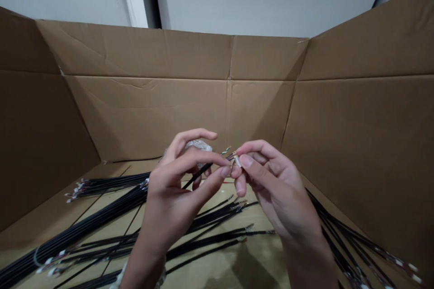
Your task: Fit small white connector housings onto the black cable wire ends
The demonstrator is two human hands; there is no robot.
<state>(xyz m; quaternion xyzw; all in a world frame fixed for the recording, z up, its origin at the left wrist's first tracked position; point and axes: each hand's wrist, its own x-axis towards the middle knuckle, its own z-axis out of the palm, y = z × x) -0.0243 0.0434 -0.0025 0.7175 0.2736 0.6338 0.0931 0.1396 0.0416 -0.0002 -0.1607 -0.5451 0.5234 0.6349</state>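
Head view: my left fingers (222, 160) pinch near the black cable's (200, 173) wire ends, my right fingers (247, 161) a small white piece (238, 161); a slack grip could drop it.

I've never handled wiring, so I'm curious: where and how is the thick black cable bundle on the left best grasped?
I'd wrap around the black cable bundle along its middle, coming from above: it lies straight, with its upper side exposed there. Its far end, seen beside the left hand, shows thin wires that could snag.
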